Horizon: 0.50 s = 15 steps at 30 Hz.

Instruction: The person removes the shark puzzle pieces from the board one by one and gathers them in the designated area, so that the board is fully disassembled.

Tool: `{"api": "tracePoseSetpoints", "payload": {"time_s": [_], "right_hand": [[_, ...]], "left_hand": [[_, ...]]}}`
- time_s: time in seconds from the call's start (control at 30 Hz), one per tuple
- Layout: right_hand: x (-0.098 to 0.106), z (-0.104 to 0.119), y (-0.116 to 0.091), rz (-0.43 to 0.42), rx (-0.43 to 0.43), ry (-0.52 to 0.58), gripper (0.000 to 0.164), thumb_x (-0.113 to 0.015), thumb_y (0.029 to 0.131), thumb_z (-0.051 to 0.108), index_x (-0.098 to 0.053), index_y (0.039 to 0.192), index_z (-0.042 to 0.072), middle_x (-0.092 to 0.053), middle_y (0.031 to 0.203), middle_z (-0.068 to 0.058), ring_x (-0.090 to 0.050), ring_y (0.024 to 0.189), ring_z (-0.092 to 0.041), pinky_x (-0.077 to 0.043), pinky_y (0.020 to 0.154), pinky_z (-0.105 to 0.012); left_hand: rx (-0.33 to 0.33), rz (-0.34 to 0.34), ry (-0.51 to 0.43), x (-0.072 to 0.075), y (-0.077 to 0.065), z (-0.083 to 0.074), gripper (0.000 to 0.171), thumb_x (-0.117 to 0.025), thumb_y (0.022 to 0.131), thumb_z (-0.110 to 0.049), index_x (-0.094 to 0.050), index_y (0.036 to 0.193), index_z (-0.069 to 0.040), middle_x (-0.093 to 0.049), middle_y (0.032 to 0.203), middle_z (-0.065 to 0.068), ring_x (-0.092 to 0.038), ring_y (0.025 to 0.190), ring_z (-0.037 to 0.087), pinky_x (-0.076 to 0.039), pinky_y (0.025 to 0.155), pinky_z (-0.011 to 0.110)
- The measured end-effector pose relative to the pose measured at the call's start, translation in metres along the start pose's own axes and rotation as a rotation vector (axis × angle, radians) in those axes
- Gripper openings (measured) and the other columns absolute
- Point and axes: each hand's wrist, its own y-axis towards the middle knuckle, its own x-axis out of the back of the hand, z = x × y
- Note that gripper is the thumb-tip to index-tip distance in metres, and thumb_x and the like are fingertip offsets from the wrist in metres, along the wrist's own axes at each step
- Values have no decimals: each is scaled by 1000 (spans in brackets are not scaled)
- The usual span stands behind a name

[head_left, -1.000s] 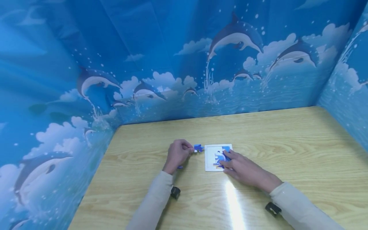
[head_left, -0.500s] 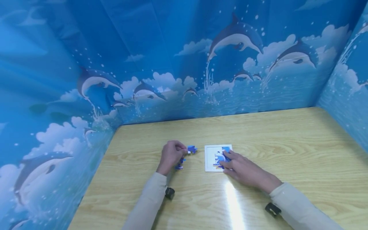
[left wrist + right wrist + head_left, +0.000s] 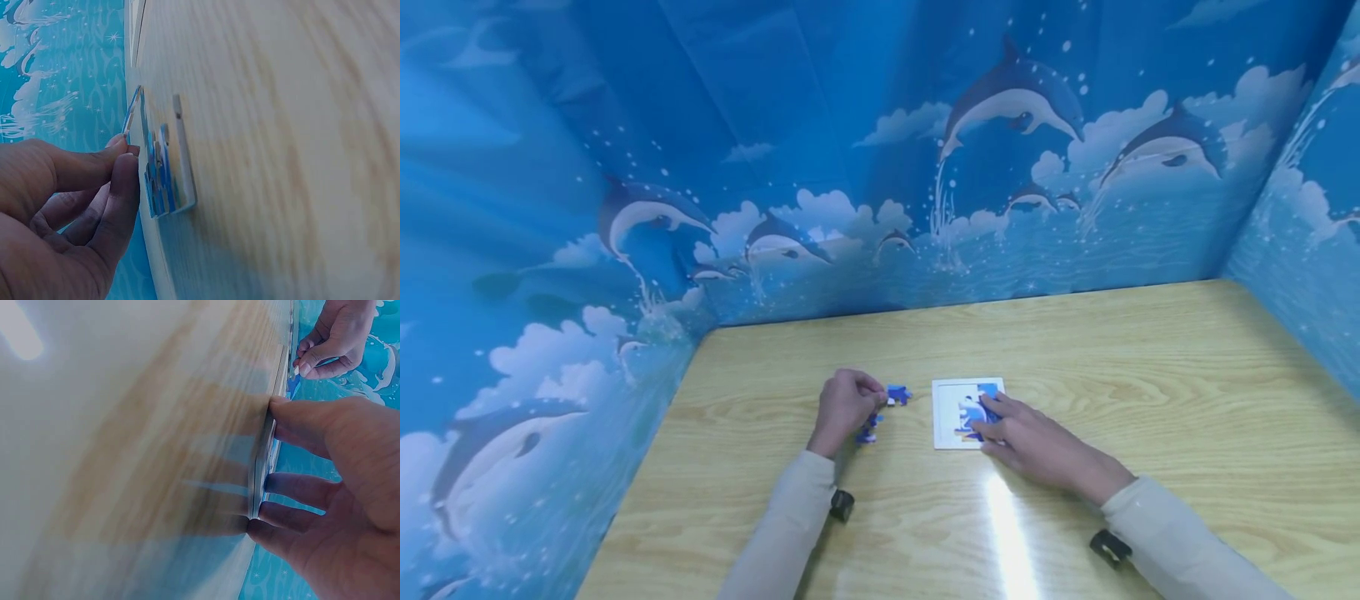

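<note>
Between thumb and forefinger, my left hand (image 3: 846,410) pinches a blue-and-white jigsaw piece (image 3: 898,394); the left wrist view shows this jigsaw piece (image 3: 132,111) edge-on. Just below that hand lie more blue jigsaw pieces (image 3: 868,432), partly hidden by it. To the right is a square puzzle board (image 3: 947,417) with a white frame. Several fitted pieces (image 3: 973,412) fill its right part, while its left part shows bare white. Extended fingers of my right hand (image 3: 1037,440) rest on the board's right side, covering some fitted pieces. In the right wrist view, its thumb (image 3: 281,407) touches the board's edge.
The light wood table (image 3: 1120,375) bears everything. Behind and at the sides hangs a blue dolphin-print sheet (image 3: 865,192) meeting the table's edges. A bright light reflection lies on the tabletop in front of the board.
My left hand has drawn back left from beside the board with the jigsaw piece, uncovering more loose pieces below it, and then stayed nearly still. My right hand has kept its place on the board.
</note>
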Motion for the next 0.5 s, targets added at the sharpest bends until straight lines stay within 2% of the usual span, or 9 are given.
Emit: {"api": "tracePoseSetpoints", "payload": {"time_s": [0.33,0.5], "right_hand": [[0,1,0,-3,0,-6,40,-66,99,23,-63,133,2,-37,152,-31,-33,141,-51,-31,110,-64],[0,1,0,0,-3,-9,40,-65,99,23,-63,133,2,-37,153,-30,-32,142,-51,-31,110,-64]], "left_hand": [[-20,-28,56,-2,1,0,7,-84,83,-11,-77,82,-13,-69,70,-4,-62,58,11,-51,57,28],[3,-22,68,-2,0,-2,6,-83,84,-11,-77,83,-12,-69,70,-3,-62,58,11,-52,57,28]]}}
